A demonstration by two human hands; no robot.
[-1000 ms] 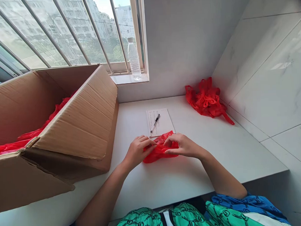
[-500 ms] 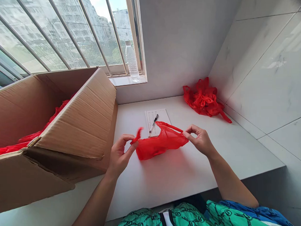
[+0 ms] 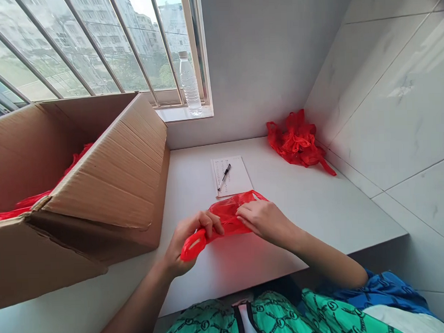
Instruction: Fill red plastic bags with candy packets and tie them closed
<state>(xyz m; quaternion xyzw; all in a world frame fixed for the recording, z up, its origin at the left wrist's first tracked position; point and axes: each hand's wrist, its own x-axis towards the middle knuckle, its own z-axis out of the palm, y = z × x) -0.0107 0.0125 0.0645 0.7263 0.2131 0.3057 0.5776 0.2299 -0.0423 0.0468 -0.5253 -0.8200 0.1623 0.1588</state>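
Note:
A thin red plastic bag (image 3: 229, 212) is stretched sideways between my two hands, above the white table (image 3: 225, 273). My left hand (image 3: 190, 235) is closed round one end of it, and a loop of the bag sticks out over the thumb side. On the other end, my right hand (image 3: 265, 221) bends over the bag with its fingers together; the fingertips are partly hidden by the hand and the plastic. Just behind the bag lies a paper notepad (image 3: 240, 173) with a pen (image 3: 224, 177) across it.
An open cardboard box (image 3: 109, 175) with red bags (image 3: 26, 205) inside stands at the left. Crumpled red bags (image 3: 297, 139) lie in the back right corner by the tiled wall. A clear water bottle (image 3: 190, 87) stands on the barred window's sill.
My right hand has moved left and turned palm down over the bag. My left hand has wrapped further round its end. The bag is now bunched shorter and narrower.

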